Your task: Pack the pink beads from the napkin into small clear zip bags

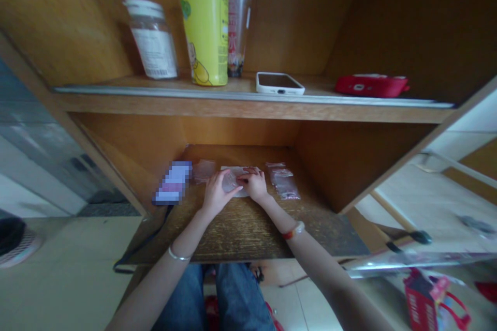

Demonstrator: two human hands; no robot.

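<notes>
Desktop [240,232] of worn wood spans beneath left hand [213,192], thumb and fingers closed on its load, and right hand [255,185], bunched alongside, grip unclear. Clear packets [286,186] overlap rightward, clear sleeves [204,169] leftward; between, the held clear plastic piece [230,180] seems unfinished, remaining count unclear.

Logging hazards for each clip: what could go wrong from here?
The thin clear plastic piece between the left hand and right hand might slip or crease. The long dark strap over the front edge of the brown wooden tabletop could snag. The white-edged rectangular phone lies near the front edge of the wooden shelf and could fall if bumped.
</notes>
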